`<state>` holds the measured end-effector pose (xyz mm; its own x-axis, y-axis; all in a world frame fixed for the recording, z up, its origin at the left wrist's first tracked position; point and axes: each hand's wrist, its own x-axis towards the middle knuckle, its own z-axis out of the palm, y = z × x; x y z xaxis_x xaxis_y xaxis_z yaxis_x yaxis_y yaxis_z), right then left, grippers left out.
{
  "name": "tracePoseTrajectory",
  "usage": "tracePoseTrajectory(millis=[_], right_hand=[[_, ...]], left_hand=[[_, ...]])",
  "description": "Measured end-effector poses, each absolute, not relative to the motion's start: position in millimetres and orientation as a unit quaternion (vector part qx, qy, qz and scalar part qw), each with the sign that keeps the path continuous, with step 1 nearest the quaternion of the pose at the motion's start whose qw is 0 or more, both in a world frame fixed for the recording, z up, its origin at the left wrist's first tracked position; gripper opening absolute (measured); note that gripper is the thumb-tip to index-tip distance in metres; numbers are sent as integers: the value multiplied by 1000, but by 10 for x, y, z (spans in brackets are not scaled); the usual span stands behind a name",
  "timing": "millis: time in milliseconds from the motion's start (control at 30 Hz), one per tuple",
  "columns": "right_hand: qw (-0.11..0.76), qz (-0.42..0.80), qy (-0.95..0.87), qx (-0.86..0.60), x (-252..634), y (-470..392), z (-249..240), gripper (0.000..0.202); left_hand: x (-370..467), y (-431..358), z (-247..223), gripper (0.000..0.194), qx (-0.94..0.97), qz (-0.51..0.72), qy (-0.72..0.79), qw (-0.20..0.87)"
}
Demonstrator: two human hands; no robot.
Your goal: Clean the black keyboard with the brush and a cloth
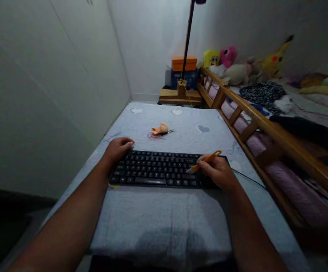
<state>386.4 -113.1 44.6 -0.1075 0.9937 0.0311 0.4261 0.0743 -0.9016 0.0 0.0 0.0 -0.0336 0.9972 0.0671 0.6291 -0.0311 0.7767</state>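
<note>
Two hands of ours rest on a black keyboard (159, 173) that lies across a pale blue cloth with heart shapes (158, 223), near the middle of the scene. Our left hand (117, 149) lies curled over the keyboard's far left corner, fingers bent and loosely closed on its edge; the fingertips are hidden behind the knuckles. Our right hand (219, 172) is closed around a thin orange tool (205, 160), whose pale tip touches the keys at the right; we cannot make out what kind of tool it is, since the grip covers its middle. A thin black cable (248, 179) runs off to the right from under that hand. Farther away on the cloth sits a small crumpled orange scrap (160, 129), too blurred to name. On the right a wooden rail (262, 121) borders a dim bed; soft toys (228, 62) sit at the far end
</note>
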Motion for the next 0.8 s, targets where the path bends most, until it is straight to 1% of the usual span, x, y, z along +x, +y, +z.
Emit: tracePoseTrajectory(millis=[233,800], right_hand=[[383,403,-627,-545,3875,-1110,410,27],[384,422,-618,-541,3891,-1106,399,25]], left_hand=[[-1,27,-64,38,637,339,634,276],[25,20,-63,37,629,350,634,283]])
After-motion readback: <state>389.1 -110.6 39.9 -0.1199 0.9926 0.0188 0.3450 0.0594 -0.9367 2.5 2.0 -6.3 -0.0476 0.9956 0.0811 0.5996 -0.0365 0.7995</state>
